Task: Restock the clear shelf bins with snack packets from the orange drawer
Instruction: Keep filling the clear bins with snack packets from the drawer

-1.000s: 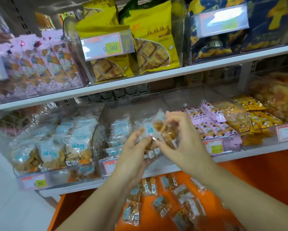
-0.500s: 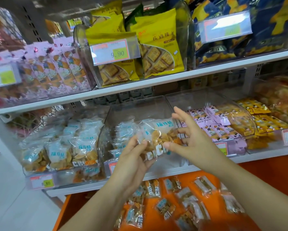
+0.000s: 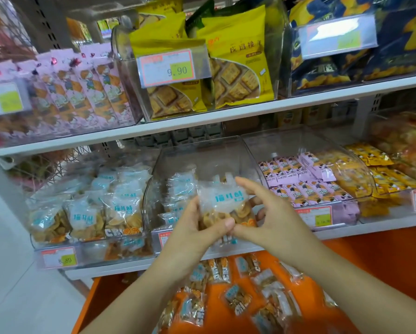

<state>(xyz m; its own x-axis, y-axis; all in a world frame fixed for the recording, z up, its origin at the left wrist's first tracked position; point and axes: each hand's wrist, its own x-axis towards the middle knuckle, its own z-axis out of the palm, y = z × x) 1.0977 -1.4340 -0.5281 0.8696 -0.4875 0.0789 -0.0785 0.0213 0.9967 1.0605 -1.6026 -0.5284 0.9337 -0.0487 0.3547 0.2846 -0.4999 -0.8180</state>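
A clear snack packet [image 3: 222,203] with blue lettering and golden biscuits is upright in front of the middle clear bin [image 3: 202,155]. My left hand [image 3: 195,227] grips its lower left side, thumb across the front. My right hand [image 3: 269,213] holds its right edge, fingers behind and thumb at the bottom. Inside that bin stand a few packets of the same kind [image 3: 178,189], at its left side. Below the shelf the orange drawer [image 3: 322,268] is open, with several more packets [image 3: 236,295] lying loose in it.
The left bin [image 3: 89,213] is packed with the same snack. To the right are bins of pink packets [image 3: 305,182] and yellow packets [image 3: 380,169]. The upper shelf [image 3: 226,114] carries yellow biscuit bags [image 3: 238,61], pink packs and dark blue bags. White floor lies at the left.
The packet has been turned upright and squared between both hands in front of the middle bin. My right hand went from spread fingers to holding its right edge.
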